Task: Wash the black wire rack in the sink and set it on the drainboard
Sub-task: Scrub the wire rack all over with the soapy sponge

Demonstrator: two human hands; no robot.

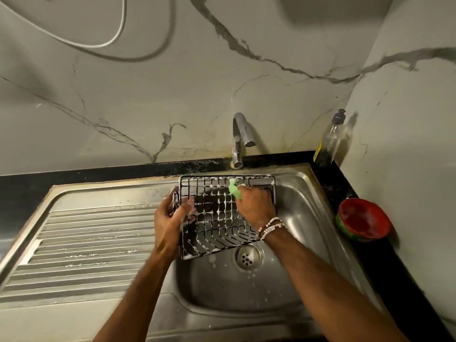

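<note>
The black wire rack (217, 213) is held tilted over the steel sink (303, 218), flecked with white soap foam. My left hand (170, 223) grips the rack's left edge. My right hand (254, 206) is closed on a green scrub pad (234, 190) pressed against the inside of the rack near its top. The ribbed drainboard (93, 243) lies to the left of the basin with a few foam spots on it.
A chrome tap (240, 139) stands behind the basin, with no water running. A clear soap bottle (328, 141) stands in the back right corner. A red and green bowl (362, 220) sits on the dark counter at the right. The drain (248, 257) lies below the rack.
</note>
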